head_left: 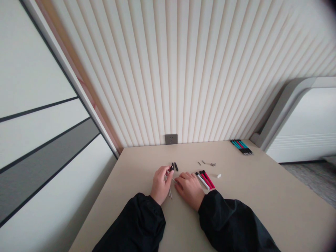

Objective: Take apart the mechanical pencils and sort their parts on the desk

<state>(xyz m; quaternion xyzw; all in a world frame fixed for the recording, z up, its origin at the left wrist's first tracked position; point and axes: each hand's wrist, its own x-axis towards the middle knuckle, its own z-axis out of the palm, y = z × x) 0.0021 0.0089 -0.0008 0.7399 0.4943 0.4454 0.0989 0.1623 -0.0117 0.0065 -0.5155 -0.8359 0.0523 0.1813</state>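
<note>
Black pen part (172, 168) lies pinched in left hand (160, 182); right hand (190, 188) alongside, grip unclear.

On the near side of the wall socket (171, 139), the left hand (160, 184) pinches what looks like a small black part (172, 168). Slightly right of the socket rests the right hand (190, 188); farther right lie pink barrels (209, 179), then, rightmost, a row of pens (242, 147).

1. White tube (203, 182), black-tipped, lying slanted.
2. Red tubes (209, 180), black-tipped, just right of the white tube.
3. Slim pale rods (170, 193), partly hidden, left of the white tube.
4. Small dark piece (172, 168), gripped, left of the white tube.
</note>
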